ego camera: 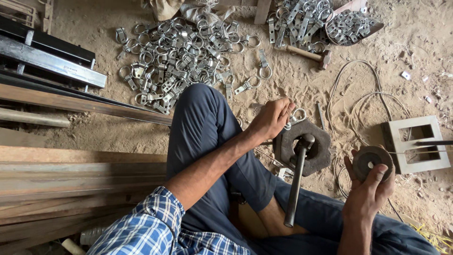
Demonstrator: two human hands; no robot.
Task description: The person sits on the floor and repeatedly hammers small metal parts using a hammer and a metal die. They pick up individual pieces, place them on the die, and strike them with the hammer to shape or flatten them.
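Two bare hands worked over sandy ground. Well beyond the left hand [271, 119] lay a heap of metal ring clamps [181, 59]. That hand's fingers were pinched on one ring clamp [296, 115], held at the near edge of a dark iron block [306, 146]; a hammer [297, 182] leaned on the block just beside it. The right hand [370, 189] was curled around a round dark disc [373, 162], a grey hollow block [416, 144] just past it
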